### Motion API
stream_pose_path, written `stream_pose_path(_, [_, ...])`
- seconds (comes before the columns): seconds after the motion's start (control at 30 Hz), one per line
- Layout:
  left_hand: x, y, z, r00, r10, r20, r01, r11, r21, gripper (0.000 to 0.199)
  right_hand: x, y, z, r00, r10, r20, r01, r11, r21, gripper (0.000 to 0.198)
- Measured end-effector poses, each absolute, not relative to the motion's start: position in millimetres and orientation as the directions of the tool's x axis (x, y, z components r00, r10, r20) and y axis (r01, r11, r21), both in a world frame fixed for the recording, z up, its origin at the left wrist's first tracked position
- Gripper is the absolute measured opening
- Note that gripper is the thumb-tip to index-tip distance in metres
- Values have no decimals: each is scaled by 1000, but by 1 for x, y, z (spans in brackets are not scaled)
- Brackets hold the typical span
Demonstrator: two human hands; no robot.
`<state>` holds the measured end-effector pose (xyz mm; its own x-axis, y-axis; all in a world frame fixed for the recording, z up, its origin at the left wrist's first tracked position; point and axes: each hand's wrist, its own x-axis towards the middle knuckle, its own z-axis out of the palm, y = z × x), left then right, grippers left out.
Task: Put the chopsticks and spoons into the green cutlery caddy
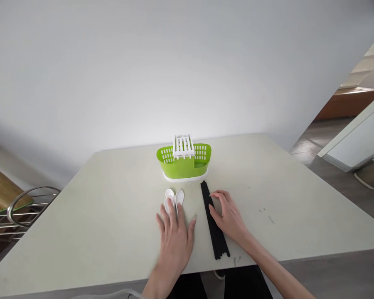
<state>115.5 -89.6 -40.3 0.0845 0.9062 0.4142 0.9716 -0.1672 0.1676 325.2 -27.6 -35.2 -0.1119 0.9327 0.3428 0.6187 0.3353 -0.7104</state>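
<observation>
My left hand (175, 241) lies palm down with its fingers spread over a few white spoons (180, 196). Only the bowls of the spoons show past my fingertips; their handles are hidden under the hand. Beside it, a bundle of black chopsticks (214, 230) lies lengthwise on the table. My right hand (230, 216) rests at the right side of the bundle, thumb and forefinger apart, their tips at its edge and not wrapped round it. Beyond both hands stands a green basket (179, 168) with a white base and a white slatted piece (183, 146) over its middle.
The pale table (112, 207) meets a white wall at the back and has dark marks near its right front. At the left, a metal rack (21, 211) with a wooden board (3, 187) stands beside the table. A white panel (358, 128) is at the right.
</observation>
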Motion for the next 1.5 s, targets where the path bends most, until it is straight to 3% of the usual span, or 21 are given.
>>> stream_pose_path(0.17, [114,-92,-29,96,905,415,926,-234,295,64,325,-27,-36,-84,944,319,618,300,-726,25])
stream_pose_path(0.3, [99,-92,3,89,889,449,861,-295,414,42,330,-23,-29,-58,968,244,668,219,-711,22])
stream_pose_path(0.43, [80,-82,26,4,860,510,827,-289,483,22,333,-15,-13,-114,991,71,790,134,-598,16])
stream_pose_path(0.67, [58,-62,22,-130,854,503,777,-228,587,23,324,-7,3,-123,992,-17,893,103,-438,4])
stream_pose_path(0.8, [56,-59,17,-122,861,493,765,-234,599,24,316,-7,8,-133,990,-51,930,107,-352,15])
stream_pose_path(1.07, [58,-56,11,-48,836,546,769,-319,555,21,316,-5,20,-133,985,-107,964,103,-245,16])
stream_pose_path(1.5, [57,-56,12,12,811,585,757,-389,525,17,328,-7,27,-189,976,-112,960,160,-228,24])
